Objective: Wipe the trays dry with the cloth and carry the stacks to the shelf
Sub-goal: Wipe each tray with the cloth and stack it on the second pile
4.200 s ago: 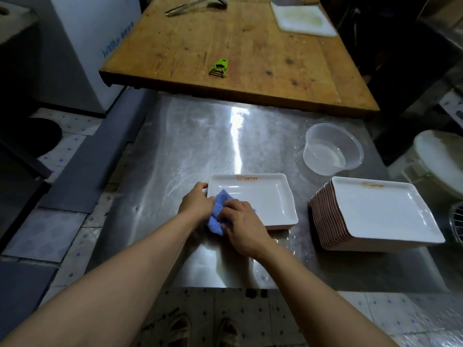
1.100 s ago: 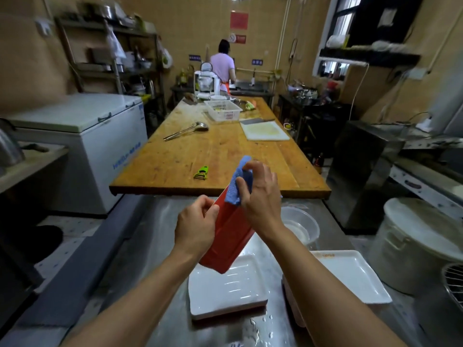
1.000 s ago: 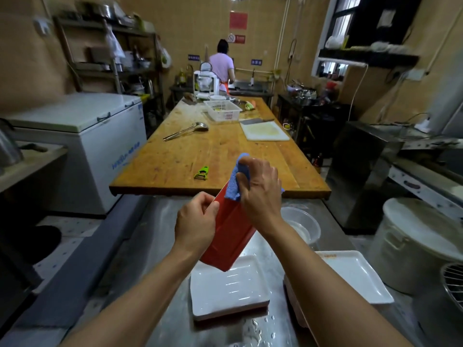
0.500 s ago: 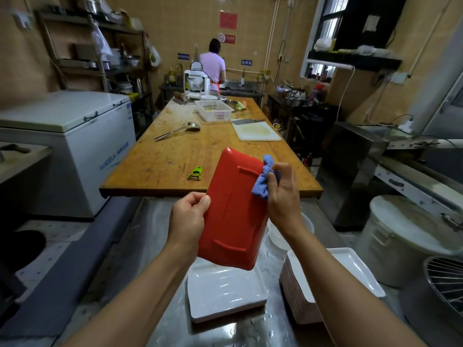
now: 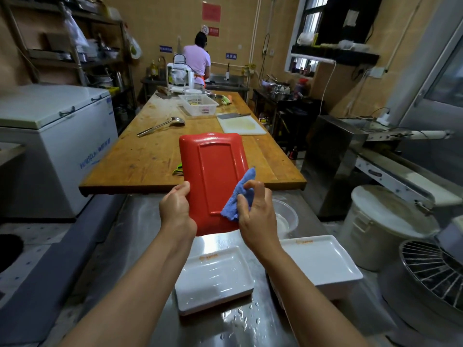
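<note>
Left hand [image 5: 176, 211] grips red tray [image 5: 213, 181], now squarer-on; cloth [image 5: 238, 196] lower

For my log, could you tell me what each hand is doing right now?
Left hand: grips the red tray.
Right hand: pinches the blue cloth against it.

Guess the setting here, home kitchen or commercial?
Most likely a commercial kitchen. A long wooden prep table runs down the room beside a chest freezer, a stack of identical white trays sits on the steel counter, and a person in an apron works at the far sink.
</note>
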A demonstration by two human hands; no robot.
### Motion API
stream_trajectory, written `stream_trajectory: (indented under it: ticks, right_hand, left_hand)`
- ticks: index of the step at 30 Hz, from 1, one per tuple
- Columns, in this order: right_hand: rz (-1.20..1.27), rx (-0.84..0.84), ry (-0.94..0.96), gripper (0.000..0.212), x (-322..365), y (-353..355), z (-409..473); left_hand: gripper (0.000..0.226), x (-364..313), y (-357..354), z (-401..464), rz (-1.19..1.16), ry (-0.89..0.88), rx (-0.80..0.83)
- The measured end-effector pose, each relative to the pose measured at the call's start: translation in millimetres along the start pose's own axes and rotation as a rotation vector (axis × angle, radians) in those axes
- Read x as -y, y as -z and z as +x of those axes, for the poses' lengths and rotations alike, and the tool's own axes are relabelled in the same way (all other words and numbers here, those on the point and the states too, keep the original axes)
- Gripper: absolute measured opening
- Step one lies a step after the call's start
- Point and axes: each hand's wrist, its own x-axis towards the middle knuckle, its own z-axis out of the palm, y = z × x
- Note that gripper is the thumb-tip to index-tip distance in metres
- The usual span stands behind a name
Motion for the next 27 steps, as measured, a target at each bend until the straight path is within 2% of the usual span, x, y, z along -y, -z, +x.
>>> stream_trajectory:
  ticks: [3,5,8,10,13,16,19,24,27]
  right_hand:
    - [0.129,-0.078,-0.051,0.018,-0.5,5.2,-6.2]
    - [0.285,-0.139,-0.16,0.02,1.1,6.5,-5.7]
    - [0.5,-0.25,-0.355,0.024,-0.5,10.3,0.6]
    - [0.575,-0.329,-0.371,0.025,-5.7,18.6,6.7]
    - [0.594,-0.356,-0.357,0.024,-14.3,35.9,21.2]
    - [0.575,-0.319,-0.3,0.027,-20.2,54.0,36.9]
    - [0.59,-0.233,-0.244,0.027,-23.3,66.4,46.4]
    - [0.572,-0.062,-0.216,0.024,-25.7,78.6,57.1]
    - [0.521,0.034,-0.208,0.021,-24.8,80.5,61.7]
  left_hand:
    - [0.033,5.9,-8.1,-1.6,-0.068,0.098,0.024]
    - [0.039,10.4,-16.6,-8.3,-0.105,0.134,0.049]
    - [0.026,20.8,-22.5,-15.8,-0.108,0.072,0.102]
    - [0.015,21.8,-18.8,-21.0,-0.04,0.023,0.215]
    - [0.018,13.7,-7.1,-19.4,0.057,0.029,0.414]
    - [0.015,0.0,3.2,-11.4,0.151,0.092,0.461]
    - [0.039,-12.0,8.2,-0.5,0.119,0.165,0.413]
    - [0.042,-22.1,11.5,2.9,0.192,0.27,0.43]
    - [0.031,-19.7,9.5,-0.6,0.227,0.288,0.427]
